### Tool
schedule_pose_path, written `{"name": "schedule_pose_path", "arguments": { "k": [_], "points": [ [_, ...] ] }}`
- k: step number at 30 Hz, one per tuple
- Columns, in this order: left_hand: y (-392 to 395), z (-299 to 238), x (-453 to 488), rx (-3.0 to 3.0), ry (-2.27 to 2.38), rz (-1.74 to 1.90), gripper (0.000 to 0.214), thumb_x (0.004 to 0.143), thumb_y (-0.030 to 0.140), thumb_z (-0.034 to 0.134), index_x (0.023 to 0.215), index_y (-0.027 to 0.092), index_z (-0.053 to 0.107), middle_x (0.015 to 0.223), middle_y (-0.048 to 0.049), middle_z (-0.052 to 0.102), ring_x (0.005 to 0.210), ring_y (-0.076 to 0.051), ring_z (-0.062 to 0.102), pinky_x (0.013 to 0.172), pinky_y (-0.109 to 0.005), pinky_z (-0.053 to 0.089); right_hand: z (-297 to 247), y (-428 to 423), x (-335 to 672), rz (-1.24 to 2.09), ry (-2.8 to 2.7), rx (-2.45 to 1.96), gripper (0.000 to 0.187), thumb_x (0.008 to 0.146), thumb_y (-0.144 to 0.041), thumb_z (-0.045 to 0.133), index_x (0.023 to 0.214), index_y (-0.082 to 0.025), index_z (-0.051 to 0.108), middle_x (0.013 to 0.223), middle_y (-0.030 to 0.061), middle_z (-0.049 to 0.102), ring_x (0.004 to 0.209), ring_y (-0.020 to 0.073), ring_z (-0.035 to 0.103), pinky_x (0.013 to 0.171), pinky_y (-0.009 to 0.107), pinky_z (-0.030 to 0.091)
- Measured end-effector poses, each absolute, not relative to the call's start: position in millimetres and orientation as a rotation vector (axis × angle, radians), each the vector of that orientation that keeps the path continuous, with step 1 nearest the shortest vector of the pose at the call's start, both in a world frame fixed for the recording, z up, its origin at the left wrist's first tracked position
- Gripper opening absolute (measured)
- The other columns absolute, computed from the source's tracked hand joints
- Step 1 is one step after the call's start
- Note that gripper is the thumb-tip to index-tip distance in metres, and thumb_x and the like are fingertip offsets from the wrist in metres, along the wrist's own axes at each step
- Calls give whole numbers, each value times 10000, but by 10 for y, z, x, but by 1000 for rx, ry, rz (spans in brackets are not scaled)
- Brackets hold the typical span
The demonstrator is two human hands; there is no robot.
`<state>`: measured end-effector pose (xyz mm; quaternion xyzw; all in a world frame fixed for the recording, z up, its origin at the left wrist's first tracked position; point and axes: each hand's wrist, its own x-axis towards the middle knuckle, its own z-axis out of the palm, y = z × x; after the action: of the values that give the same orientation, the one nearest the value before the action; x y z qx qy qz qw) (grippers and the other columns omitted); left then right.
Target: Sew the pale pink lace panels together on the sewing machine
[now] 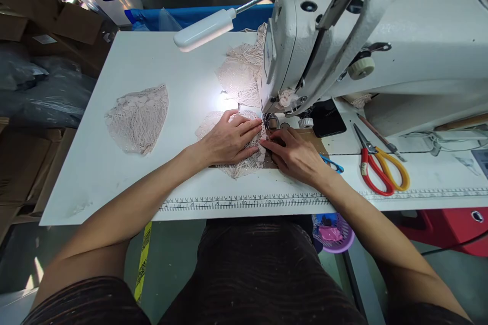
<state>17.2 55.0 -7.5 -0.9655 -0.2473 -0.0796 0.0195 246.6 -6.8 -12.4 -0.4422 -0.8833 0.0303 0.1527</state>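
Note:
A piece of pale pink lace (244, 166) lies under the presser foot (266, 121) of a white sewing machine (292, 45). Flat on this lace, left of the needle area, rests my left hand (234, 138) with its fingers stretched out. My right hand (292, 155) is just right of the foot, thumb and index finger pinching the lace's right edge. Its other fingers are bent and partly hidden. More gathered lace (242, 73) is bunched behind the foot, against the machine head. A separate lace piece (139, 119) lies at the left of the white table (183, 71).
Red-and-yellow scissors (381, 167), a blue-handled tool (332, 163) and a black phone-like slab (328, 118) lie right of my right hand. A lamp (206, 29) reaches over the table. A printed ruler (229, 203) runs along the front edge. Cardboard boxes (26, 162) stand at left.

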Motion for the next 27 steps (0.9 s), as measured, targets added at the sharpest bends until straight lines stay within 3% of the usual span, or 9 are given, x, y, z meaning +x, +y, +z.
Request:
{"name": "schedule_pose_path", "arguments": {
  "k": [19, 27],
  "points": [
    [538, -94, 171, -2997, -808, -346, 481, 997, 442, 435, 1352, 143, 558, 1442, -123, 541, 1200, -298, 554, 1019, -479, 378, -212, -19, 2531, 280, -2355, -1208, 340, 918, -172, 500, 1168, -241, 721, 1146, 115, 613, 1030, 253, 592, 852, 429, 554],
    [538, -77, 172, -3017, -824, -325, 482, 1010, 457, 390, 1360, 167, 550, 1446, -96, 543, 1252, -276, 532, 1119, -518, 297, -194, -6, 2523, 340, -2331, -1236, 349, 905, -172, 519, 1165, -270, 730, 1125, 94, 614, 1035, 235, 609, 871, 410, 558]
  ]
}}
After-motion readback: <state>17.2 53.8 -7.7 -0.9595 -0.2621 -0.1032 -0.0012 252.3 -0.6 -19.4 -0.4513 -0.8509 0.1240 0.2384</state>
